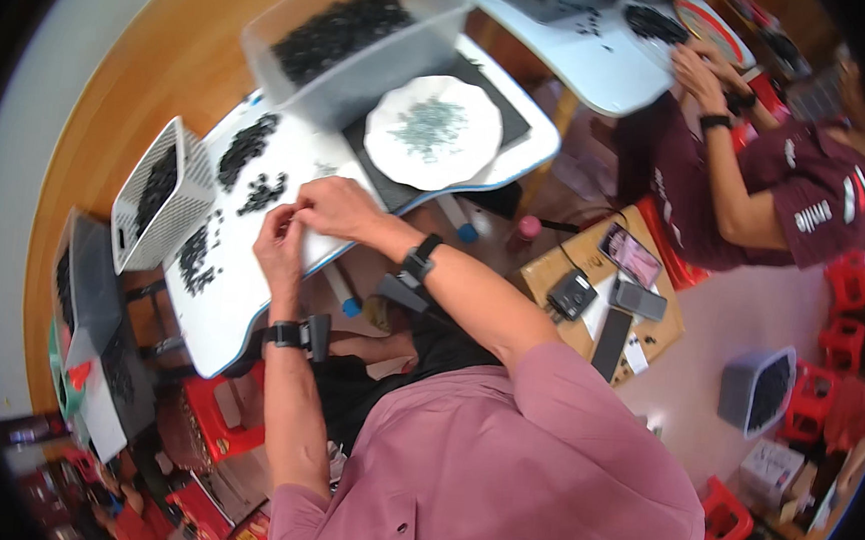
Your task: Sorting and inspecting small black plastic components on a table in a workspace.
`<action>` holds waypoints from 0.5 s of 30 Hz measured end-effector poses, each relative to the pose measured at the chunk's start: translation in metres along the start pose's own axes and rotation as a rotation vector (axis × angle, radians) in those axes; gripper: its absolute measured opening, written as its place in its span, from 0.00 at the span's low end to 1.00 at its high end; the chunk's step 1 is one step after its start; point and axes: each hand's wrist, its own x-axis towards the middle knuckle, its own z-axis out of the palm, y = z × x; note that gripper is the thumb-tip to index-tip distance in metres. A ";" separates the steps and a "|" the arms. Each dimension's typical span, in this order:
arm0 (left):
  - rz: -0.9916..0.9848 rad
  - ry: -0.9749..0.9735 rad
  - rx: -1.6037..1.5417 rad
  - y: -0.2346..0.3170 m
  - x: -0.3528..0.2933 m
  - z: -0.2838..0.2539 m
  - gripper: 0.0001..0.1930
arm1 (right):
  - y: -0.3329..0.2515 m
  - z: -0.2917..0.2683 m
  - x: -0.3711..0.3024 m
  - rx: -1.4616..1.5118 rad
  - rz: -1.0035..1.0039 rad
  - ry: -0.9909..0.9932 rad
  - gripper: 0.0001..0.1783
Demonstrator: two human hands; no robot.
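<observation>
My left hand (279, 244) and my right hand (337, 206) meet over the near edge of the white table (337, 168). Their fingertips are pinched together, and whatever sits between them is too small to make out. Several loose piles of small black parts (262, 192) lie just beyond and to the left of my hands. Right of them, a white scalloped plate (475, 158) holds a heap of small, pale grey-green pieces (430, 127). It rests on a dark mat (523, 129).
A clear plastic bin (350, 94) of black parts stands at the back; a white basket (187, 223) of them stands left. A co-worker (749, 192) handles things at another table (606, 77). Lower right, phones (631, 254) lie on a cardboard box (543, 268).
</observation>
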 end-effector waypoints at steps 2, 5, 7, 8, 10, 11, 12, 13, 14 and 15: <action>-0.005 0.024 -0.019 -0.002 -0.002 -0.001 0.09 | 0.000 0.000 -0.002 0.100 0.000 -0.001 0.15; -0.006 0.082 -0.153 -0.005 -0.002 0.000 0.10 | -0.001 -0.001 -0.002 0.240 -0.006 0.111 0.08; -0.065 0.087 -0.174 0.006 -0.003 0.002 0.10 | -0.002 -0.007 -0.004 0.229 0.043 0.102 0.09; -0.066 0.076 -0.171 0.008 -0.004 0.004 0.10 | -0.002 -0.010 -0.005 0.229 0.091 0.066 0.10; -0.083 0.061 -0.113 0.015 -0.004 0.004 0.10 | 0.000 -0.008 -0.004 0.275 0.143 0.027 0.11; -0.089 0.059 -0.104 0.015 -0.005 0.003 0.11 | 0.001 -0.008 -0.004 0.306 0.163 0.013 0.12; -0.072 0.079 -0.107 0.016 -0.004 0.002 0.11 | 0.002 -0.005 -0.003 0.362 0.174 0.001 0.12; -0.056 0.097 -0.111 0.016 -0.003 0.001 0.11 | 0.004 -0.004 -0.002 0.364 0.167 -0.011 0.12; -0.056 0.112 -0.108 0.016 -0.003 0.000 0.11 | 0.005 -0.004 0.000 0.377 0.166 -0.042 0.12; -0.044 0.108 -0.093 0.016 -0.003 0.000 0.10 | 0.006 -0.004 0.002 0.388 0.166 -0.072 0.12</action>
